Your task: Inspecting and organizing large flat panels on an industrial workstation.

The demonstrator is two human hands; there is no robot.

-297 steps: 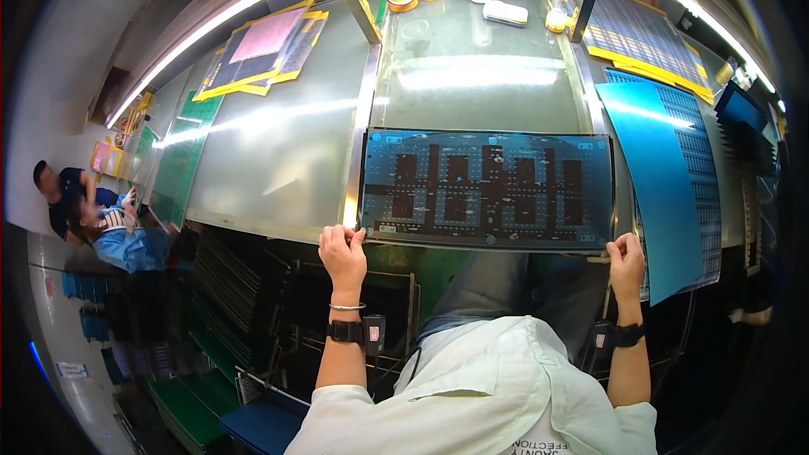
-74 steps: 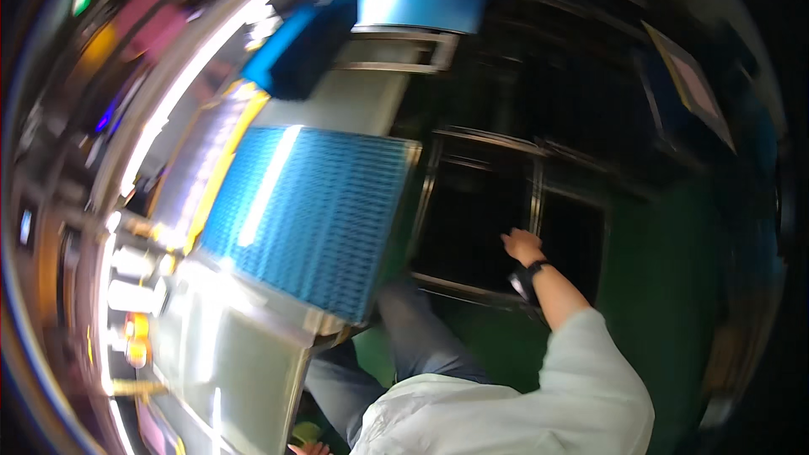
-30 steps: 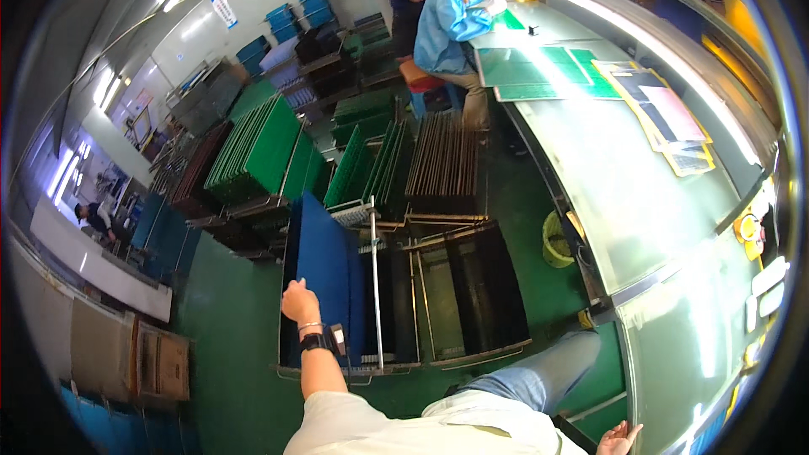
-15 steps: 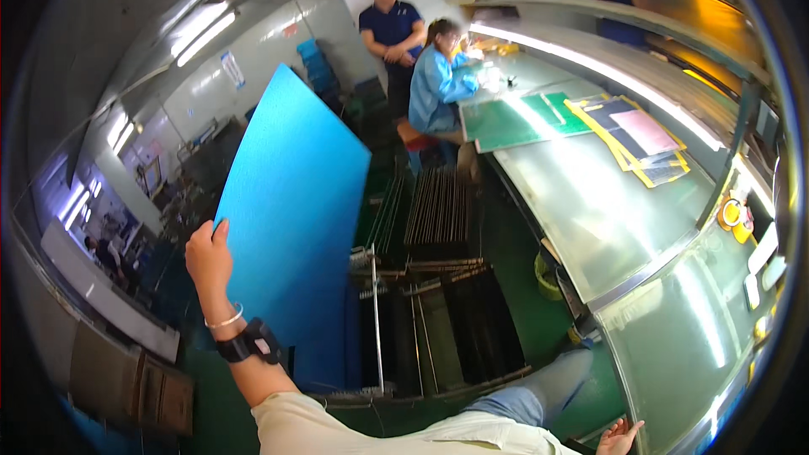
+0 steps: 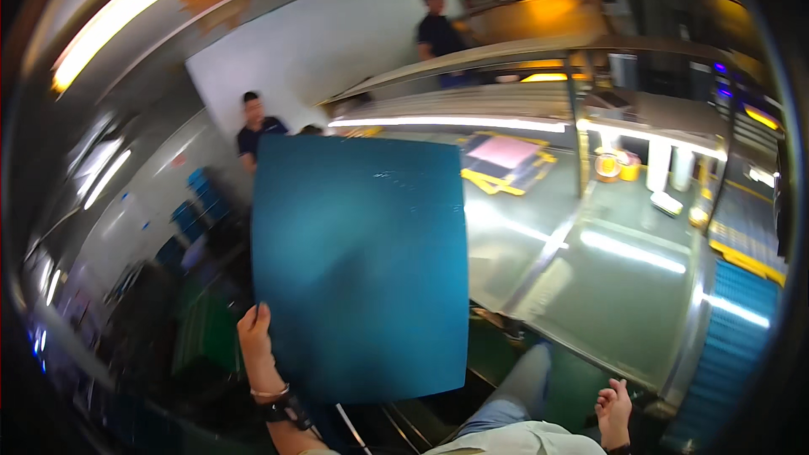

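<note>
A large blue rectangular sheet [image 5: 362, 261], thin and stiff, stands upright in front of me. My left hand [image 5: 255, 333] is closed on its lower left edge, thumb towards the face of the sheet. Small pale scuffs show near the top. At the lower right my right hand [image 5: 613, 413] is raised just off the front edge of the glossy worktable [image 5: 607, 312]; its fingers are loosely bent and apart, with nothing in them. The sheet hides part of the table and most of the co-worker seated behind it.
Yellow-edged sheets [image 5: 510, 160] lie on the table, with tape rolls [image 5: 608, 166] farther right. A lit shelf [image 5: 472, 109] runs above. To the right is a blue roller conveyor [image 5: 729, 333]. Two standing people, one at far left [image 5: 255, 122] and one behind the shelf [image 5: 436, 29], are in view.
My view has swung right, towards the table. The blue sheet has turned to face me more squarely, still in my left hand. My right hand has come up from the table edge.
</note>
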